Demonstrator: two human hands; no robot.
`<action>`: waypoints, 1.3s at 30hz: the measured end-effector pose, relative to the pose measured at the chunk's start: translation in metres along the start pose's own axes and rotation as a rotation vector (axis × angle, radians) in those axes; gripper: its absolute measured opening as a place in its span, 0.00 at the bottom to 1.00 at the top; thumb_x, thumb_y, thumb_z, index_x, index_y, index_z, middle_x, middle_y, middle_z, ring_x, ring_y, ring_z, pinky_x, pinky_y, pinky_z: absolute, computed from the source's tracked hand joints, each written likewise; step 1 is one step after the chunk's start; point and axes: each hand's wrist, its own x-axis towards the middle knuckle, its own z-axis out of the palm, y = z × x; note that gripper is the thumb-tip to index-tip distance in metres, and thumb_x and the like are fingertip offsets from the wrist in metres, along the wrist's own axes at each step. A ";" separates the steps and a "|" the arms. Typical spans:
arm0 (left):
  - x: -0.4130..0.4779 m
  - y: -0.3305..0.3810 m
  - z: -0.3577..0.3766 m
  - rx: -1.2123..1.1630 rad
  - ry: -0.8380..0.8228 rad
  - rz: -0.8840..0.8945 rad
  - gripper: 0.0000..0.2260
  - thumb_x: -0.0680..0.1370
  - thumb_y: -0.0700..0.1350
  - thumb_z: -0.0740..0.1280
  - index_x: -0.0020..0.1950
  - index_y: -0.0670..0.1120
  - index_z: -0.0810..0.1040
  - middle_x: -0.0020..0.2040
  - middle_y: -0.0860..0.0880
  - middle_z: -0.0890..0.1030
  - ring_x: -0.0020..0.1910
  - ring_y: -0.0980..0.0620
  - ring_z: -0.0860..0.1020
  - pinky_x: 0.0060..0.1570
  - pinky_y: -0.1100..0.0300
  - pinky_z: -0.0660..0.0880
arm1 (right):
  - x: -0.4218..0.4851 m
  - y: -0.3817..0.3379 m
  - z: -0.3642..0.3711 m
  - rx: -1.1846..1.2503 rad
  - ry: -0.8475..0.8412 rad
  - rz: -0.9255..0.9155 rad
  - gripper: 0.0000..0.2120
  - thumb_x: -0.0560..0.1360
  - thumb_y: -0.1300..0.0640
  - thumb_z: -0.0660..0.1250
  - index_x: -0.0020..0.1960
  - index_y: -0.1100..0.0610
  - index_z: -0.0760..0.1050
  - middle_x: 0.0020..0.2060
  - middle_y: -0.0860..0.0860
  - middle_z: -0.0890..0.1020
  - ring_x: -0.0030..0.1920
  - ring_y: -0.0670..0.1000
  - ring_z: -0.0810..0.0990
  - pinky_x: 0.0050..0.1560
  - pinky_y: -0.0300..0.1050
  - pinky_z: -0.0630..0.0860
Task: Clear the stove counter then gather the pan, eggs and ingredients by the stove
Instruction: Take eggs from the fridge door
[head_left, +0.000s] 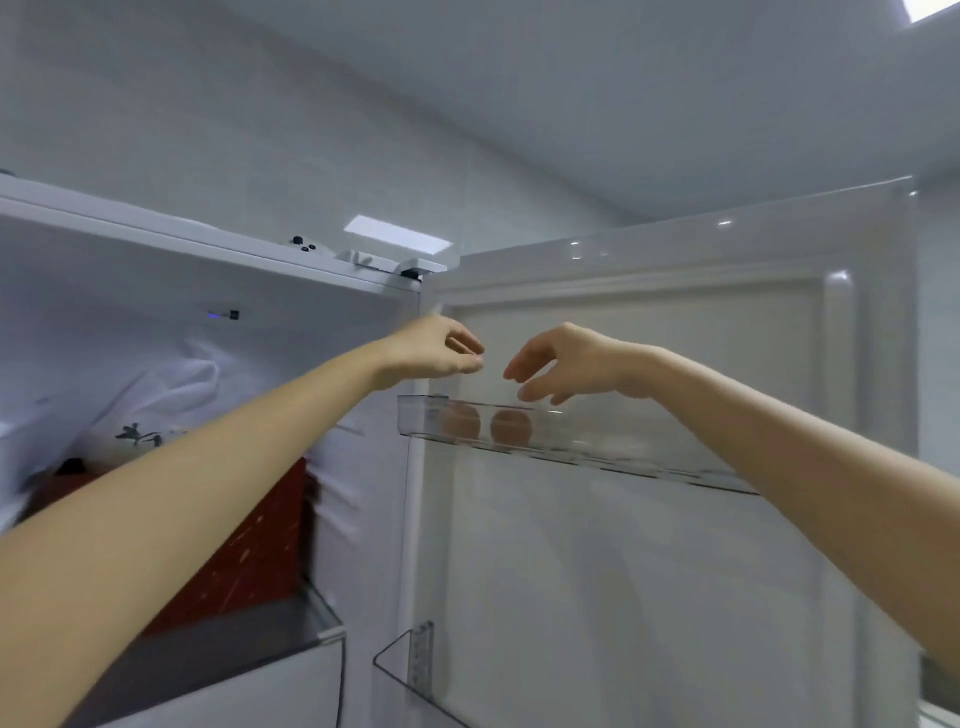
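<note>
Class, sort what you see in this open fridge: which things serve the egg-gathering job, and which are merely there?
Belongs to the job: eggs, door shelf holding them, left hand, right hand.
Just there: red box, white bag, lower door shelf.

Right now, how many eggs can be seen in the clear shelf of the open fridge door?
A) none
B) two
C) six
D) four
B: two brown eggs sit side by side near the left end of the clear door shelf, and the rest of it that shows holds none.
</note>
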 end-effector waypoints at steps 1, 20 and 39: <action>0.008 -0.005 0.002 0.003 -0.042 0.000 0.16 0.76 0.45 0.70 0.63 0.44 0.77 0.58 0.48 0.80 0.53 0.54 0.77 0.47 0.68 0.72 | 0.006 0.000 0.003 -0.020 -0.045 0.006 0.14 0.74 0.60 0.70 0.59 0.55 0.79 0.56 0.52 0.80 0.52 0.50 0.80 0.46 0.39 0.80; 0.055 -0.035 0.013 0.120 -0.469 -0.297 0.15 0.72 0.40 0.73 0.57 0.38 0.81 0.49 0.42 0.84 0.44 0.48 0.83 0.45 0.61 0.81 | 0.040 0.008 0.023 0.049 -0.328 0.215 0.17 0.69 0.63 0.75 0.58 0.59 0.78 0.56 0.59 0.82 0.41 0.50 0.82 0.41 0.40 0.81; -0.004 0.031 0.054 -0.417 0.343 0.171 0.19 0.64 0.46 0.80 0.53 0.48 0.81 0.46 0.52 0.82 0.45 0.58 0.80 0.45 0.67 0.76 | -0.059 0.006 -0.035 -0.099 0.541 -0.017 0.20 0.65 0.54 0.77 0.57 0.50 0.79 0.51 0.47 0.81 0.46 0.47 0.80 0.48 0.39 0.76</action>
